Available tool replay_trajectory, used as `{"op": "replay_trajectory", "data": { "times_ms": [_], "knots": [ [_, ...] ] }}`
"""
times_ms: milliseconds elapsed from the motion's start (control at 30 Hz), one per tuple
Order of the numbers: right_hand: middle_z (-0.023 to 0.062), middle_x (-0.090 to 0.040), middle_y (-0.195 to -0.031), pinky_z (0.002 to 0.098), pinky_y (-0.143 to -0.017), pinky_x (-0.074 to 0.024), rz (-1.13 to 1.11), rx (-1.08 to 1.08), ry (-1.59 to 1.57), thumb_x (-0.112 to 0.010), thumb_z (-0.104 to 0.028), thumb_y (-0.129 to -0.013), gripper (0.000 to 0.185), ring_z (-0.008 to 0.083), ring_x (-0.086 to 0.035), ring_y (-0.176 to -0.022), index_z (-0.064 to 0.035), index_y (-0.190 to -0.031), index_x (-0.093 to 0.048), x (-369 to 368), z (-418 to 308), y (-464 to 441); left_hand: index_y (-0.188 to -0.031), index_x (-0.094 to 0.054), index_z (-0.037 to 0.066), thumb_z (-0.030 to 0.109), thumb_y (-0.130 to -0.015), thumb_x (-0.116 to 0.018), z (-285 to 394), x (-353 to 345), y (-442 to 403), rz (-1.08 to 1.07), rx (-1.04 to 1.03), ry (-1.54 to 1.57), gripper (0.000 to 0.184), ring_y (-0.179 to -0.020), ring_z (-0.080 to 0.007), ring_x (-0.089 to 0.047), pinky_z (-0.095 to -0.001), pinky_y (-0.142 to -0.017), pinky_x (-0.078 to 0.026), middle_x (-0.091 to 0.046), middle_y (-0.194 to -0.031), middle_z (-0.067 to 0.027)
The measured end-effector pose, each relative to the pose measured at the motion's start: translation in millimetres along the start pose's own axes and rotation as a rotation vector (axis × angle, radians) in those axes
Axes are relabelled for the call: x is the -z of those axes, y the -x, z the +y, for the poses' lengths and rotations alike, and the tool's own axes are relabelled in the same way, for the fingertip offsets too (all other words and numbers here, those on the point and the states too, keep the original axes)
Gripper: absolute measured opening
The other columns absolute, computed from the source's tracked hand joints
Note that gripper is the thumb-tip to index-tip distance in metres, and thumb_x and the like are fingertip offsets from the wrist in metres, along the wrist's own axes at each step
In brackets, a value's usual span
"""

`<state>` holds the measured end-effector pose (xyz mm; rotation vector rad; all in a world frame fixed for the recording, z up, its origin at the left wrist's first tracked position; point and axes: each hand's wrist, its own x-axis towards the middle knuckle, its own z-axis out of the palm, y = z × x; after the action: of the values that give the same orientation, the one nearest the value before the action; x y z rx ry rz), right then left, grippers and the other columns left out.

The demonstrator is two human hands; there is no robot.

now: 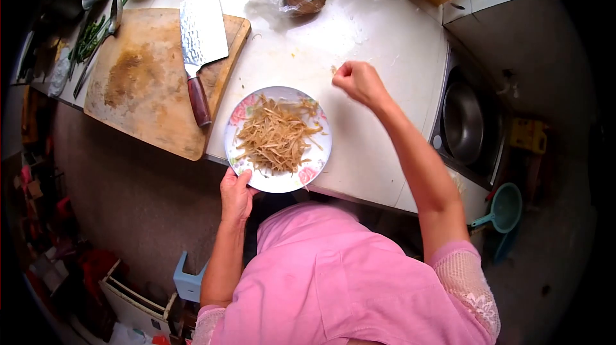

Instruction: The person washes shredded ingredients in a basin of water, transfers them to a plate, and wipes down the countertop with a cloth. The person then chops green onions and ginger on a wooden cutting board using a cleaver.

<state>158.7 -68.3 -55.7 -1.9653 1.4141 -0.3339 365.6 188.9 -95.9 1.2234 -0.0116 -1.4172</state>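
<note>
Visibly, the only print that stood out was the pink flower pattern on the rim of the floral plate [317,168]. The plate lay at the front edge of the counter [378,159], partly overhanging it, heaped with tan shredded strips [276,136]. The left hand [237,196] gripped its near-left rim, thumb on top; whether the plate was lifted could not be told. The right hand [360,82], beyond the plate and to its right, hovered with fingers curled closed; its contents were hidden. Left of the plate, a wooden-handled cleaver [204,31] lay on the cutting board [138,114].
</note>
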Motion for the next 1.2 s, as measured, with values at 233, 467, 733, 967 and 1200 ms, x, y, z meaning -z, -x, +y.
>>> {"op": "replay_trajectory", "data": {
  "times_ms": [233,467,733,967,1200],
  "knots": [
    [0.0167,-0.059,-0.093,0.0354,-0.072,-0.0486,-0.075,0.298,0.000,-0.060,-0.011,-0.078,0.028,0.0301,-0.059,-0.081,-0.0027,-0.104,-0.055,-28.1,-70.0,99.4,-0.110,-0.046,-0.001,0.003,-0.084,-0.050,11.5,-6.0,-3.9,-0.001,0.055,-0.152,0.027,-0.083,-0.0214,-0.062,-0.0365,-0.069,-0.055,-0.059,-0.101,-0.0123],
    [0.0075,-0.058,-0.074,0.0269,-0.057,-0.0436,0.602,-0.177,-0.071,-0.063,-0.010,-0.077,0.009,0.0165,-0.054,-0.063,-0.0030,-0.079,-0.058,80.6,57.6,197.3,-0.114,-0.046,-0.004,0.002,-0.081,-0.053,17.3,-14.6,-7.7,-0.033,0.156,-0.088,0.034,-0.083,-0.0236,-0.062,-0.0367,-0.069,-0.055,-0.059,-0.101,-0.0125],
    [0.0097,-0.056,-0.104,0.0378,-0.089,-0.0366,0.593,-0.359,0.725,-0.064,-0.017,-0.076,0.024,0.0317,-0.045,-0.105,-0.0037,-0.096,-0.062,63.4,243.5,340.9,-0.121,-0.041,-0.003,-0.003,-0.079,-0.049,14.0,-17.1,10.8,-0.028,-0.026,0.012,0.043,-0.100,-0.0254,-0.055,-0.0381,-0.088,-0.045,-0.053,-0.113,-0.0147],
    [0.0073,-0.056,-0.091,0.0262,-0.073,-0.0433,0.602,-0.147,-0.245,-0.062,-0.015,-0.081,0.020,0.0167,-0.054,-0.085,0.0011,-0.093,-0.060,77.9,132.8,222.6,-0.125,-0.037,-0.003,0.002,-0.081,-0.045,51.2,22.0,72.0,0.139,-0.286,0.070,0.045,-0.109,-0.0274,-0.050,-0.0416,-0.094,-0.039,-0.050,-0.119,-0.0142],
    [0.0143,-0.062,-0.086,0.0317,-0.069,-0.0468,0.521,0.162,0.049,-0.060,-0.045,-0.078,0.044,0.0233,-0.061,-0.078,-0.0051,-0.095,-0.065,115.7,67.2,-43.1,-0.127,-0.035,-0.001,0.003,-0.081,-0.046,45.0,44.2,108.5,0.372,-0.366,0.127,0.048,-0.109,-0.0267,-0.049,-0.0415,-0.093,-0.041,-0.049,-0.120,-0.0133]
  ]
}}
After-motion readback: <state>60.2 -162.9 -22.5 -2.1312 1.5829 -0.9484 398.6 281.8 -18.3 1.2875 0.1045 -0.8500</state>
